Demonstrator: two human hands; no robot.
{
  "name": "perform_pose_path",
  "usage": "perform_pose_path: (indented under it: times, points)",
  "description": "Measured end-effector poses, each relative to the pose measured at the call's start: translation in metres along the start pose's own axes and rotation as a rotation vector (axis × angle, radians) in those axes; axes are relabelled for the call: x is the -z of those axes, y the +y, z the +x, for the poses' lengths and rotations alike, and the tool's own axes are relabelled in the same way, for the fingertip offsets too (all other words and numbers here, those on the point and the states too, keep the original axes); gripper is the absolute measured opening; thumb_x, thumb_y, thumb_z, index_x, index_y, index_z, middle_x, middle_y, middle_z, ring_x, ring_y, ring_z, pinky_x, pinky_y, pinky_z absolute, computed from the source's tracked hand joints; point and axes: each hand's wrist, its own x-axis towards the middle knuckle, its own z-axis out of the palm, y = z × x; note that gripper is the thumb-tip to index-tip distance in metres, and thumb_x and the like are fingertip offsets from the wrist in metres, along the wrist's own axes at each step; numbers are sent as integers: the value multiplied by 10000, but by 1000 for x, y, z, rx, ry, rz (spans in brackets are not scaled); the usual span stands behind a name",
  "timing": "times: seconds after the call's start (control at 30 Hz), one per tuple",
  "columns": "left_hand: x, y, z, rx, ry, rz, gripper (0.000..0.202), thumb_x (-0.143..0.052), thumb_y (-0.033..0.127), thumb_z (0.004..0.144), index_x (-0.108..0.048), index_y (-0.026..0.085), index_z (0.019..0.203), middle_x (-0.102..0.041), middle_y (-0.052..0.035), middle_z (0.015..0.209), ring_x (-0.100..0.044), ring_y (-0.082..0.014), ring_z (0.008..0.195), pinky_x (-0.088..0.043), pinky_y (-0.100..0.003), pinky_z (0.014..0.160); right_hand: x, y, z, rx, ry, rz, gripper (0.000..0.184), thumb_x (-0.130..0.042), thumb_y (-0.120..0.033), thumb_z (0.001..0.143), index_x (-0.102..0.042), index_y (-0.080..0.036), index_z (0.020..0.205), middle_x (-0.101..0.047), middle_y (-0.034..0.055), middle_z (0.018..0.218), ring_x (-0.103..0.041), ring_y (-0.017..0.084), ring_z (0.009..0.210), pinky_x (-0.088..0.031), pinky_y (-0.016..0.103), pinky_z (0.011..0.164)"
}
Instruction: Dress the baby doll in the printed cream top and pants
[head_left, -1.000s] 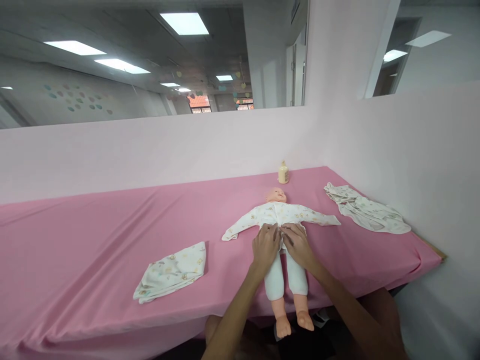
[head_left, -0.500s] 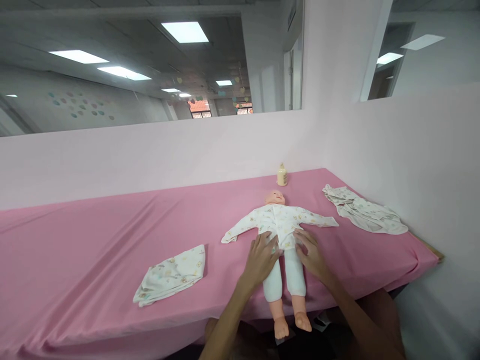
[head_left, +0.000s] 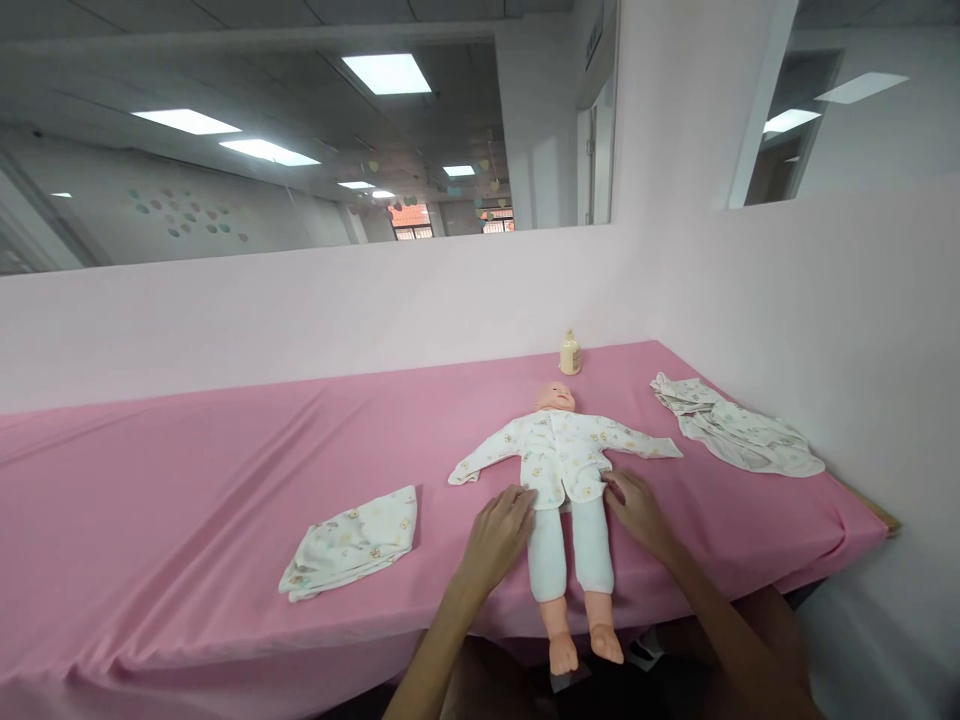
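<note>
Grip of left hand (head_left: 499, 528) and right hand (head_left: 639, 510): at the patterned white shirt (head_left: 556, 452) edges, whether pinching I cannot tell. Barefoot doll (head_left: 550, 532) lies lengthwise, head away.

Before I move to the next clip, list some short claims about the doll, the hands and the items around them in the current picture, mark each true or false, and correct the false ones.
1. A bottle stands upright on the pink sheet, beyond the head of the doll. True.
2. The doll lies face down. False: it lies face up.
3. The left hand and right hand are at opposite sides of the patterned top, near its lower edge. True.
4. The right hand is at the bottle. False: its fingers are by the patterned top, well apart from the bottle.
5. A folded cloth lies left of the doll. True.
</note>
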Motion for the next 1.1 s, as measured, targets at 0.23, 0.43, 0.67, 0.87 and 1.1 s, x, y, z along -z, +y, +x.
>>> perform_pose_path:
  times: [0.23, 0.43, 0.67, 0.87, 1.1]
  points:
    - [2, -12, 9, -56, -42, 201, 328, -300, 28, 889, -592, 174, 920, -654, -77, 887, -603, -217, 776, -425, -331, 657, 12, 2, 32, -29, 12, -54, 296, -382, -234, 857, -665, -185, 928, -692, 68, 896, -618, 226, 853, -460, 358, 768]
    - [-1, -38, 70, 178, -81, 165, 265, -305, 98, 915, -550, 179, 852, -634, -80, 863, -590, -213, 751, -390, -331, 672, 14, 1, 80, -123, 24, -40, 272, -396, -193, 845, -656, -197, 923, -694, 44, 906, -611, 184, 829, -416, 280, 720]
    - [-40, -61, 100, 405, -176, -99, 256, -264, 220, 959, -502, 191, 870, -640, -69, 950, -590, -206, 822, -391, -310, 665, -10, 11, 110, -185, 30, -227, 260, -402, -267, 908, -598, -186, 758, -650, 33, 779, -550, 161, 724, -321, 257, 629]
    - [-43, -60, 75, 456, -61, -257, 159, -363, 197, 893, -520, 182, 873, -628, -90, 959, -581, -218, 852, -429, -328, 706, -10, 28, 90, -133, 88, -376, 217, -458, -325, 913, -616, -180, 889, -635, 92, 940, -561, 224, 901, -382, 311, 784]
    - [-13, -58, 47, 440, 31, -749, 422, -485, 456, 869, -495, 235, 1229, -536, -83, 1306, -527, -234, 1175, -451, -371, 953, 15, 42, 64, -8, -45, -238, 420, -595, -447, 802, -566, -221, 1155, -544, 100, 1245, -470, 269, 1199, -344, 416, 1021]
